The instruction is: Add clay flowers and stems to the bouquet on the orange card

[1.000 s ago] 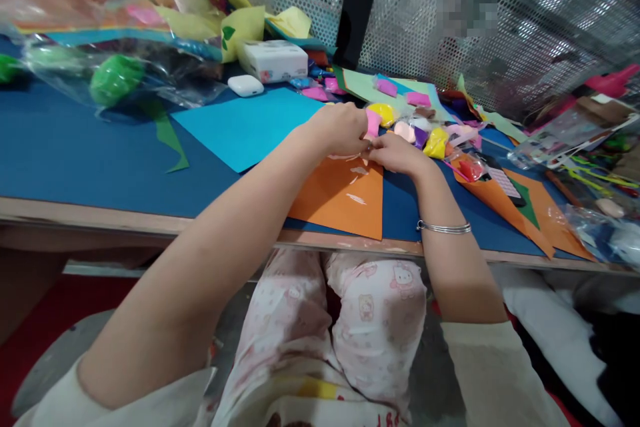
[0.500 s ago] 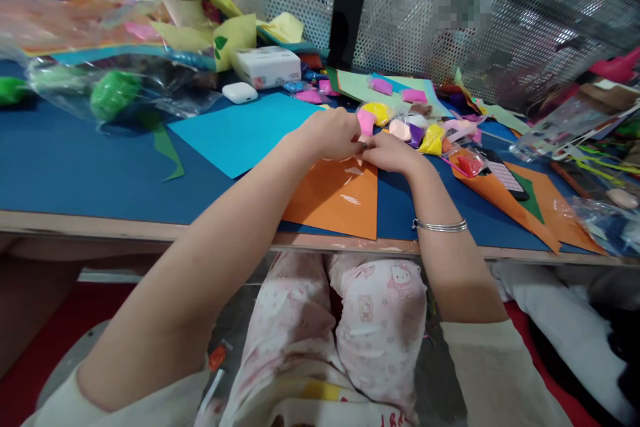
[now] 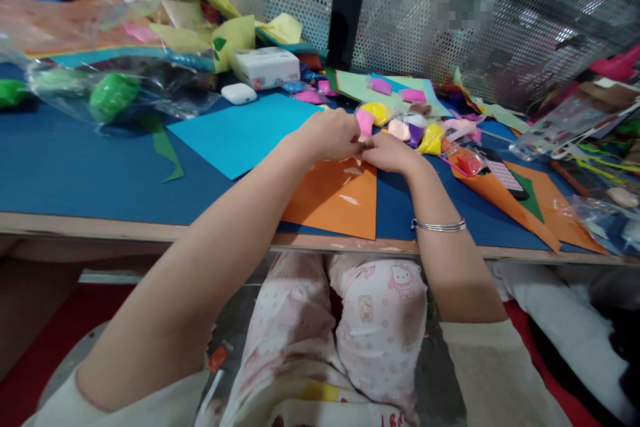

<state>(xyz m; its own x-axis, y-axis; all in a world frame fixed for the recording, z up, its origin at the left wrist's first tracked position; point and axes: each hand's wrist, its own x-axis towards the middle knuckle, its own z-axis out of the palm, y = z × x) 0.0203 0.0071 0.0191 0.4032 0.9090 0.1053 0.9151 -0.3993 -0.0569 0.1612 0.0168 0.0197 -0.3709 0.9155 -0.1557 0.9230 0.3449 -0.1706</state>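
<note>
My left hand [image 3: 334, 133] and my right hand [image 3: 387, 151] meet over the far part of an orange paper sheet [image 3: 333, 203]. Both have their fingers curled in and the fingertips touch or nearly touch. Whatever lies between the fingers is hidden or too small to name. White marks show on the sheet just below the hands. A pink clay lump [image 3: 365, 121] sits right behind the fingertips. Beside my left forearm a bright blue paper sheet [image 3: 240, 133] lies flat, partly under or behind the arm.
Clay packets [image 3: 431, 139] in several colours lie behind my right hand. A white earbud case [image 3: 239, 93], a tissue pack [image 3: 267, 68] and a dark phone [image 3: 345, 28] stand farther back. Plastic bags with green clay [image 3: 115, 97] are left; a rolled orange paper [image 3: 505, 197] lies right.
Almost nothing differs. Both hands stay over the orange sheet in the same pose, and the whole view has shifted very slightly.
</note>
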